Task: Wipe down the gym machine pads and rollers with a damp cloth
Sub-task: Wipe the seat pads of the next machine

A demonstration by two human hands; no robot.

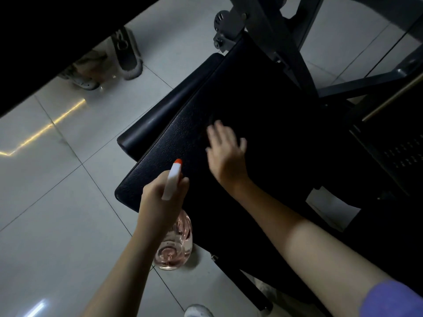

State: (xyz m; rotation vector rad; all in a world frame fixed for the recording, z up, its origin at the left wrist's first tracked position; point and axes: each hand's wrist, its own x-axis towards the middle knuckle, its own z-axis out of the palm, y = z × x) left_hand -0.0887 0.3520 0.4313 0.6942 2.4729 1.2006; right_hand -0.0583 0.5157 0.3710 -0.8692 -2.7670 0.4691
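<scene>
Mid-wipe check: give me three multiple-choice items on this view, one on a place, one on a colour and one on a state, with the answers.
1. Where does the right hand lie?
A. on the flat black pad
B. on the floor tiles
C. on a weight plate

2. What colour is the nozzle tip of the spray bottle?
A. blue
B. orange
C. green

3. What is the left hand doing?
A. hanging idle
B. lying flat on the pad
C. gripping the spray bottle

Answers:
1 A: it lies spread on the pad's surface.
2 B: the tip is orange, on a white head.
3 C: it curls round the bottle's neck.
</scene>
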